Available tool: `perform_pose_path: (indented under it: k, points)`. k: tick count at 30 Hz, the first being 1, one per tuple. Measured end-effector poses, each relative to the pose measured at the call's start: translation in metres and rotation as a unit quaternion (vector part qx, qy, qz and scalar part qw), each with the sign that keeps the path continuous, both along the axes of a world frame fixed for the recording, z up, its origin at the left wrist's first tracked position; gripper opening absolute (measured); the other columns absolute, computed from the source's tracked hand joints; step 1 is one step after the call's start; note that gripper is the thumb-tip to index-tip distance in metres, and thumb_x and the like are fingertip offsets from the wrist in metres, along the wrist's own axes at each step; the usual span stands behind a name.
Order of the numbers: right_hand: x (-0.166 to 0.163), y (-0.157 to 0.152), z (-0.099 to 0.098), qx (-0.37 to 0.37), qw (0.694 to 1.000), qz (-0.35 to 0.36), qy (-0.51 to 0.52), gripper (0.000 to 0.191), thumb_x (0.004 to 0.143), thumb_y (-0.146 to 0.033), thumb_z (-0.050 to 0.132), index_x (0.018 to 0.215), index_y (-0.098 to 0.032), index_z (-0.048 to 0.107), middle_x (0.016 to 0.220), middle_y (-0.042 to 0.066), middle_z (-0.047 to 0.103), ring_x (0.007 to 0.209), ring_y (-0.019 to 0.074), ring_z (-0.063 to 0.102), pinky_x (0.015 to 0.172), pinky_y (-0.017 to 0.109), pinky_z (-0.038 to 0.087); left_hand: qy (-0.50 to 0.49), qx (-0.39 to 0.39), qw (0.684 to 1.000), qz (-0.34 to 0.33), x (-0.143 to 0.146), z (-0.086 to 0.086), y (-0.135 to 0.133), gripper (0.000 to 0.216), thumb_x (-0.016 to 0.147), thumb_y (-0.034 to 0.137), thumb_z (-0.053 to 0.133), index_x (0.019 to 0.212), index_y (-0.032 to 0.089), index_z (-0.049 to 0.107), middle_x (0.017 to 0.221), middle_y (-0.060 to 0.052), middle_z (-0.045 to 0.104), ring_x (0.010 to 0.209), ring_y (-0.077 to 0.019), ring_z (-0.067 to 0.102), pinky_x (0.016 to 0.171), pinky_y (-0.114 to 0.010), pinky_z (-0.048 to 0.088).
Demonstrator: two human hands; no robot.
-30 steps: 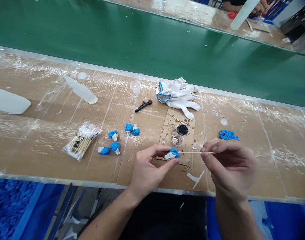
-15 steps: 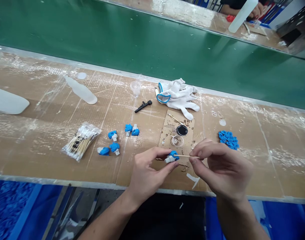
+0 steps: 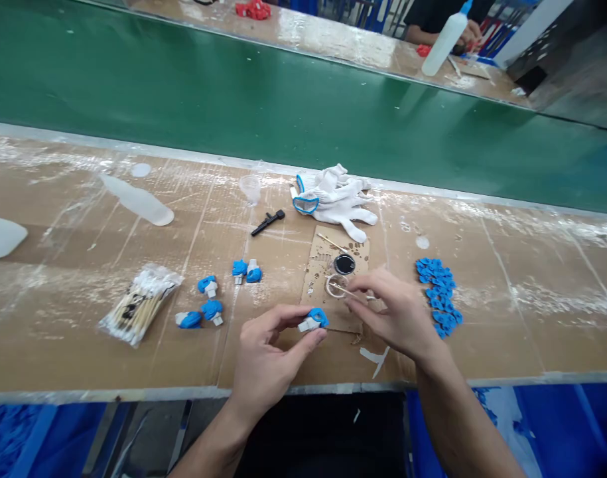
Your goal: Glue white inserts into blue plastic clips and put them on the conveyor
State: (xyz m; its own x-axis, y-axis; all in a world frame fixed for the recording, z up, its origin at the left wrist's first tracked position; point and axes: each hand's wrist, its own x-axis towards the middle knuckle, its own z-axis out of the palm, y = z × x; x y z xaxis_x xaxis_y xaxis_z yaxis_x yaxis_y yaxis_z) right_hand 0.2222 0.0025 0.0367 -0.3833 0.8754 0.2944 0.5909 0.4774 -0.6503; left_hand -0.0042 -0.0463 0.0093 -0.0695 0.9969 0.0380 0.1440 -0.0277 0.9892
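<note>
Between the thumb and fingers of my left hand [image 3: 273, 352] is a small blue and light grey plastic part [image 3: 314, 320]. My right hand [image 3: 395, 312] pinches a thin wooden stick [image 3: 343, 290], its tip inside a small clear cup [image 3: 337, 285]. Just behind that cup stands a second cup of dark liquid [image 3: 343, 263]. Both rest on a stained cardboard piece [image 3: 313, 265], along with a cotton swab [image 3: 332, 243]. Several similar blue and grey parts [image 3: 211, 311] lie left of my left hand. To the right of my right hand is a cluster of small blue pieces [image 3: 437, 292].
White gloves [image 3: 337, 199] and a black plastic piece [image 3: 268, 223] lie behind the cups. A bag of cotton swabs [image 3: 140, 304] and a translucent bottle [image 3: 138, 202] are at the left. Beyond the table runs a green belt [image 3: 208, 99]; across it a person's hands [image 3: 475, 36] work near another bottle [image 3: 447, 41].
My right hand has drawn the stick away from the blue and grey part and put its tip into the clear cup. My left hand still holds the part. The camera view has shifted.
</note>
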Motion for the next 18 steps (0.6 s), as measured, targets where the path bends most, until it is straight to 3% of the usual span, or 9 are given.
perform_pose_path:
  k: [2,5,7,8,12,18]
  points:
    - [0.015,-0.002,-0.001,-0.006,1.0,-0.001,0.008,0.02,0.093,-0.023,0.075,0.112,-0.025,0.071,0.106,0.005,0.075,0.092,0.0201,0.07,0.076,0.033,0.056,0.002,-0.023,1.0,0.008,-0.002,-0.001,-0.003,0.018,0.078,0.024,0.087,0.095,0.021,0.081,0.087,-0.003,0.084,0.077,-0.0205,0.081,0.075,-0.029,0.069]
    - [0.06,-0.006,-0.001,0.036,0.988,-0.15,0.018,0.015,0.096,-0.03,0.072,0.11,-0.024,0.071,0.1,0.004,0.072,0.076,0.0166,0.065,0.065,0.03,0.053,-0.018,-0.061,0.997,0.037,-0.005,-0.003,-0.007,0.021,0.078,0.029,0.088,0.096,0.021,0.081,0.087,-0.004,0.084,0.079,-0.0213,0.081,0.075,-0.029,0.069]
    - [0.095,-0.004,-0.004,0.059,0.966,-0.245,-0.057,0.012,0.099,-0.031,0.066,0.103,-0.022,0.073,0.096,0.006,0.071,0.076,0.0186,0.065,0.066,0.033,0.054,-0.044,-0.08,0.995,0.047,-0.005,-0.003,-0.009,0.022,0.077,0.031,0.089,0.095,0.022,0.08,0.086,-0.003,0.083,0.08,-0.021,0.081,0.074,-0.028,0.068]
    - [0.11,-0.002,-0.006,0.056,0.959,-0.259,-0.105,0.015,0.098,-0.031,0.064,0.101,-0.022,0.075,0.096,0.008,0.071,0.081,0.0215,0.067,0.071,0.037,0.056,-0.059,-0.087,0.993,0.046,-0.005,-0.002,-0.01,0.023,0.076,0.031,0.089,0.095,0.023,0.08,0.086,-0.003,0.083,0.081,-0.0209,0.081,0.074,-0.027,0.068]
    - [0.139,0.009,-0.02,0.008,0.963,-0.187,-0.195,0.016,0.092,-0.029,0.068,0.1,-0.025,0.08,0.103,0.009,0.074,0.097,0.0291,0.069,0.086,0.045,0.057,-0.087,-0.101,0.99,0.034,0.0,0.004,-0.012,0.022,0.075,0.031,0.09,0.093,0.024,0.079,0.085,-0.002,0.082,0.081,-0.0217,0.081,0.074,-0.028,0.068]
    - [0.135,0.01,-0.039,0.019,0.971,-0.153,-0.183,0.025,0.097,-0.029,0.057,0.094,-0.024,0.081,0.107,0.01,0.075,0.097,0.0284,0.071,0.085,0.045,0.059,-0.105,-0.113,0.987,0.043,0.009,0.01,-0.015,0.024,0.072,0.028,0.091,0.092,0.021,0.079,0.083,-0.003,0.082,0.08,-0.0209,0.081,0.076,-0.027,0.067]
